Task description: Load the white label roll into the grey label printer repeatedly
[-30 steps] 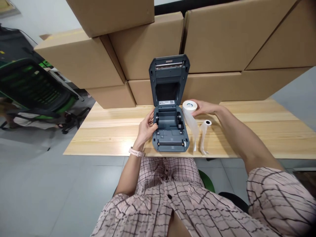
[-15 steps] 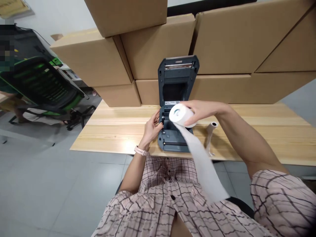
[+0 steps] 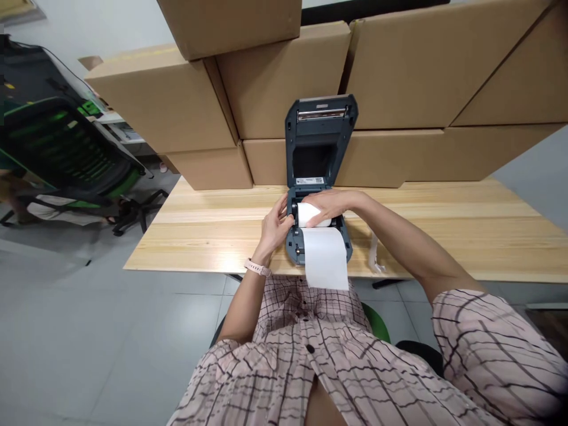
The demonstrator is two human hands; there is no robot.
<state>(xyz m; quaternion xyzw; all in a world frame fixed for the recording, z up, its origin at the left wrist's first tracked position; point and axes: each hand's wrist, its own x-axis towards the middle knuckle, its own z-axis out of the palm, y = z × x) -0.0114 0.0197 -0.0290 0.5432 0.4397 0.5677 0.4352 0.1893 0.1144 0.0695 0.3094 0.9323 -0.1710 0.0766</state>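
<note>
A dark grey printer (image 3: 320, 155) stands on the table with its lid raised. Inside its bay lies a white paper roll (image 3: 307, 214), and my right hand (image 3: 328, 205) is wrapped over the roll's top and right part. From the roll a wide white strip (image 3: 326, 260) runs forward over the printer's front and hangs past the table edge. My left hand (image 3: 276, 226) grips the left side wall of the printer, with the thumb on its rim. Right of the printer, a curled strip of white paper (image 3: 374, 251) lies partly behind my right forearm.
Stacked cardboard boxes (image 3: 284, 83) line the back of the wooden table (image 3: 213, 236). A green and black office chair (image 3: 66, 151) stands at the left, with a person's legs partly visible behind it.
My right hand has lowered the roll into the printer bay, moving left and down. The loose strip now lies over the printer's front instead of trailing to the right. My left hand has stayed put.
</note>
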